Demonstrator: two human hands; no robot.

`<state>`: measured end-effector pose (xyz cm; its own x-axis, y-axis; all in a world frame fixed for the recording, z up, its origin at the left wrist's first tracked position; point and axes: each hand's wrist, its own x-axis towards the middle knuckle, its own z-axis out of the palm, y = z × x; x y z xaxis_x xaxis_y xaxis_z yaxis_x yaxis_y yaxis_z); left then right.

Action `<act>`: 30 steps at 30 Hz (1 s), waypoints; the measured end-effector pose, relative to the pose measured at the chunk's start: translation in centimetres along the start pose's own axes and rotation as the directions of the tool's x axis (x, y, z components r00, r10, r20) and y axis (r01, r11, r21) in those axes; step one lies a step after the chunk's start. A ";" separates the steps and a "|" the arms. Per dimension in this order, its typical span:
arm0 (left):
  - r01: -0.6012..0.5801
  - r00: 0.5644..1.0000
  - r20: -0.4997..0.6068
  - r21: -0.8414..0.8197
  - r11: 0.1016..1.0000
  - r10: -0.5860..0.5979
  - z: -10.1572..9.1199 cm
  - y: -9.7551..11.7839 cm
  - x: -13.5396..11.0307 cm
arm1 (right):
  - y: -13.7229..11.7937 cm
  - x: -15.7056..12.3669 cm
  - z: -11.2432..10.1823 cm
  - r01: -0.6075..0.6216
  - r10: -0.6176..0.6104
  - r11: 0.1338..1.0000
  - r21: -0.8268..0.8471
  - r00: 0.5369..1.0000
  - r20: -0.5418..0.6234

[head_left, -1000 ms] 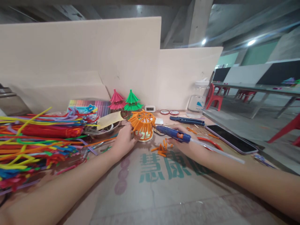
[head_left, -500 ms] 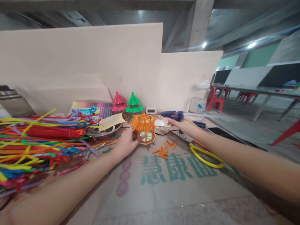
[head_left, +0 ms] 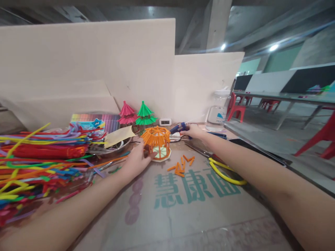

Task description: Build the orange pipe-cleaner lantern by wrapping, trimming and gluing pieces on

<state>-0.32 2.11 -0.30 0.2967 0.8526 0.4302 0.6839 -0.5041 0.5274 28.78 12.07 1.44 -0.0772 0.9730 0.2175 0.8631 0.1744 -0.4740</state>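
An orange pipe-cleaner pavilion (head_left: 157, 138) on a round white base stands in the middle of the cardboard-covered table. My left hand (head_left: 136, 158) grips its left side with the fingers curled round the frame. My right hand (head_left: 194, 131) is stretched out far behind it, closed on a blue glue gun (head_left: 178, 128) held low by the back of the table. Short orange pipe-cleaner pieces (head_left: 181, 165) lie scattered just right of the pavilion.
A big heap of coloured pipe cleaners (head_left: 42, 157) fills the left. Pink and green pavilions (head_left: 136, 115) stand at the back by a small clock (head_left: 165, 122). Yellow-handled scissors (head_left: 222, 169), a phone (head_left: 258, 151) and a clear bottle (head_left: 218, 111) sit right.
My right hand carried the glue gun from in front of the pavilion away to the back of the table. My left hand stayed on the orange pavilion.
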 end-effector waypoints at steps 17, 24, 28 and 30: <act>-0.041 0.999 -0.004 0.051 0.998 0.041 0.0 0.0 0.0 | -2.7 -13.0 -4.7 0.587 -0.567 0.807 0.067 0.737 0.368; -0.075 0.997 -0.012 0.047 0.996 0.076 -0.1 0.5 -0.2 | -5.8 -14.6 -3.2 0.313 -0.399 0.770 0.556 0.916 0.036; -0.093 0.996 -0.014 0.061 0.994 0.094 -0.2 0.8 -0.2 | -8.7 -14.4 -1.9 0.161 -0.310 0.514 0.843 0.951 0.007; -0.085 0.996 -0.021 0.059 0.995 0.086 -0.2 0.8 -0.3 | -9.3 -14.1 -1.4 0.098 -0.285 0.423 0.901 0.958 0.030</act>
<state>0.02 1.45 0.16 0.3406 0.8029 0.4892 0.6947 -0.5655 0.4445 22.55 -3.50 3.98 -0.3345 0.8871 0.3181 -0.0916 0.3054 -0.9478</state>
